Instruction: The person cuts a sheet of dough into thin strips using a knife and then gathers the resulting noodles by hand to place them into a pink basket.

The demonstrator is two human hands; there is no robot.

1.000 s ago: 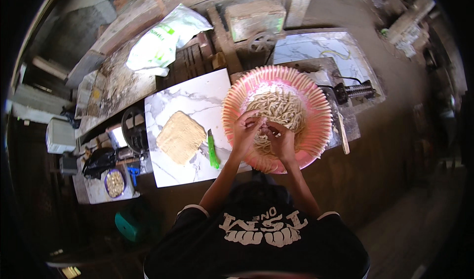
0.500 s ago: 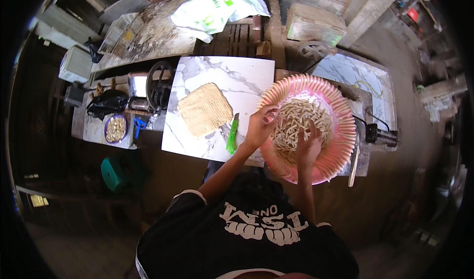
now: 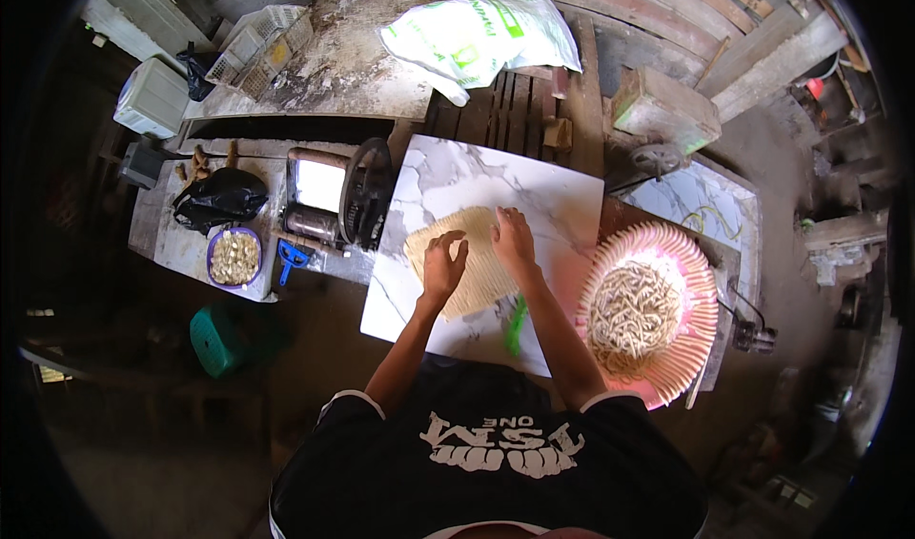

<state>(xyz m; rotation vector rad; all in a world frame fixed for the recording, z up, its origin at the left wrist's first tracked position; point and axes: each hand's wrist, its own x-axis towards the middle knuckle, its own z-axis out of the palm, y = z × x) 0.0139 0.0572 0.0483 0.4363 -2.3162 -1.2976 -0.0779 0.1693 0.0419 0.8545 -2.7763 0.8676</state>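
A flat beige dough slab (image 3: 469, 286), scored into many thin strips, lies on a white marbled board (image 3: 562, 205). Over its left part is my left hand (image 3: 444, 264), fingers curved and thumb apart, with nothing visible in it. My right hand (image 3: 513, 237) reaches to the slab's upper right edge, fingers stretched out; whether it touches the dough is hard to tell. A green cutter knife (image 3: 517, 326) rests beside my right forearm, partly hidden by it. Right of the board, a pink basin (image 3: 658, 389) holds a heap of loose dough strips (image 3: 631, 312), with more strips hung around its rim.
A hand-wheel machine (image 3: 364, 196) stands left of the board, near a purple bowl (image 3: 234, 257) of pale pieces, a blue scraper (image 3: 292, 259) and a black bag (image 3: 221, 199). Behind lies a white-green sack (image 3: 486, 39). A green stool (image 3: 217, 341) is at lower left.
Both my hands have left the strips in the basin and moved left over the dough slab. The view has shifted, so the board and basin appear further right and lower.
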